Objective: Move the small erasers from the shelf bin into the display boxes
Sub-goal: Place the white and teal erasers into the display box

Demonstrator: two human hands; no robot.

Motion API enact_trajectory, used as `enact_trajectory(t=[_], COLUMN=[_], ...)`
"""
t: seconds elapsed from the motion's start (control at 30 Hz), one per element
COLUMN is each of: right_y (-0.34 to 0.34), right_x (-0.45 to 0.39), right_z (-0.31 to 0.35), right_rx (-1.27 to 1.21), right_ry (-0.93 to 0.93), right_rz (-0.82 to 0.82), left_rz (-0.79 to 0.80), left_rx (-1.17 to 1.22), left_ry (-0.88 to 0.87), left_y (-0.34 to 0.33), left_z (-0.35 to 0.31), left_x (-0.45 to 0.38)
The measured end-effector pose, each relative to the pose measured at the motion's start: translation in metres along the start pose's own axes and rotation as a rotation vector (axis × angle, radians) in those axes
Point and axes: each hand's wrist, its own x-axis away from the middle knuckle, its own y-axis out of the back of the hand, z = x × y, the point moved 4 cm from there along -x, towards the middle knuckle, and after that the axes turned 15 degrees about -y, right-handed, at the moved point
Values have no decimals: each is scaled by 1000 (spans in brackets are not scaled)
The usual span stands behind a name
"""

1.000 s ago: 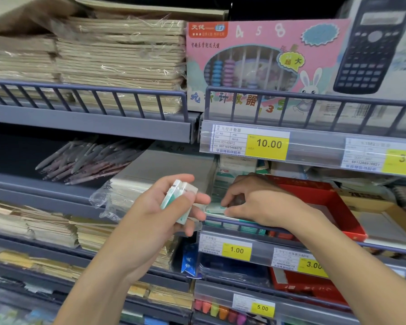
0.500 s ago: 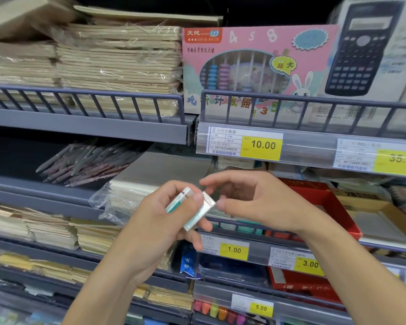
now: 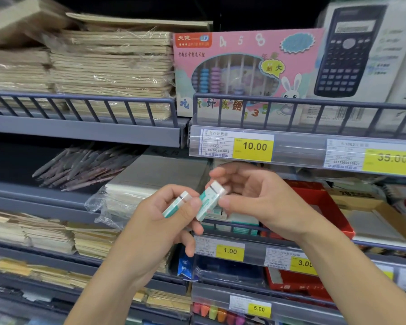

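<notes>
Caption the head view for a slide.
Left hand and right hand each hold an eraser before stationery shelves.

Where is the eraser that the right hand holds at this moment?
In the head view, near centre, the right hand pinches the eraser in front of the shelf, beside the left hand, above the 1.00 price tag.

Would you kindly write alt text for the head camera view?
Two hands hold small erasers before stationery shelves: the left hand grips one eraser, the right hand pinches another. Yellow price tags line the shelf edges.
</notes>
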Motion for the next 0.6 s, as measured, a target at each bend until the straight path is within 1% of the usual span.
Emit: enact_trajectory(t=[0.13,0.3,0.4,0.43,0.47,0.5,0.53,0.6], right_y=[-4,8,18,23,28,36,40,42], right_x=[-1,0,3,3,5,6,7,6], right_z=[-4,-8,-6,-7,-6,-7,-5,0], right_rx=[25,-36,-25,24,131,304,437,566], right_ry=[1,16,-31,-70,-130,-191,-236,-214], right_rz=[-67,-152,-210,-252,-332,-420,-476,-459], left_rz=[-26,-73,-109,-117,-121,-120,-117,-99], left_rx=[22,-20,-21,-18,-22,-29,-39,-59], left_ry=[-15,-38,-32,-31,-33,-39,-46,-60], left_y=[-4,-3,1,2,3,4,5,7], left_z=[-2,-1,-1,0,0,0,1,1], left_x=[-2,-4,-4,-4,-4,-4,-4,-4])
